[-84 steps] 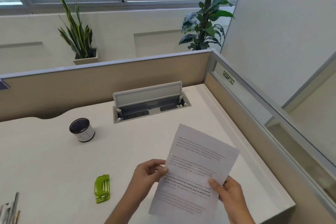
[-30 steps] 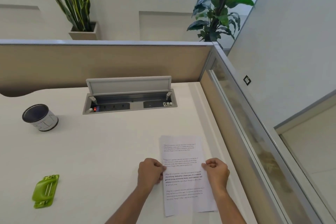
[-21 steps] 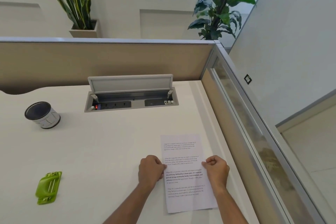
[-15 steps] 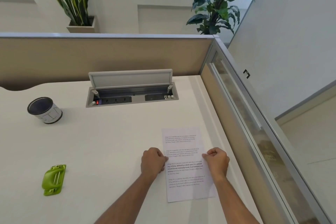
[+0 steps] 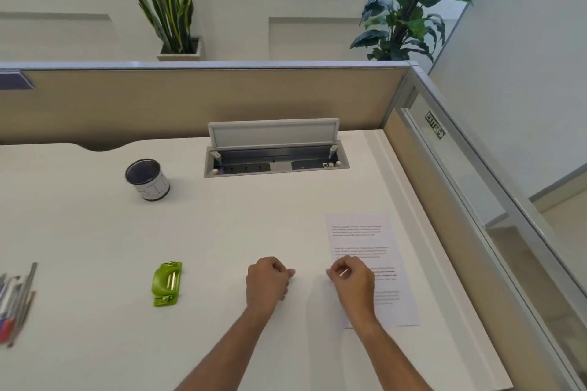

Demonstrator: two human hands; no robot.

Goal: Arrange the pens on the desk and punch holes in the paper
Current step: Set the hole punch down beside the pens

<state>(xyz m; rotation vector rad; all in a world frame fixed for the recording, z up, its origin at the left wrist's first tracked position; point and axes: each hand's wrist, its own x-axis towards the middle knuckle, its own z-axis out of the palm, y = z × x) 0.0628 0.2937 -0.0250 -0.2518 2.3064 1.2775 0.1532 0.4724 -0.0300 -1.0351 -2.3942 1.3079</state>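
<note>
A printed sheet of paper (image 5: pixel 365 241) lies flat near the right edge of the white desk (image 5: pixel 222 232). My right hand (image 5: pixel 352 279) hovers over its left edge, fingers curled, holding nothing. My left hand (image 5: pixel 266 281) is curled the same way left of the sheet, apart from it. A green hole punch (image 5: pixel 167 283) lies further left. Several pens (image 5: pixel 14 298) lie in a loose pile at the desk's left edge. A dark, empty pen cup (image 5: pixel 147 179) stands at the back left.
An open power-socket box (image 5: pixel 276 162) with a raised lid is set into the desk at the back. Beige partition panels (image 5: pixel 190 98) close the back and right sides. Two potted plants stand behind the partition.
Both hands have let go of the sheet and shifted left, away from it. The view has swung left, bringing the pens into sight.
</note>
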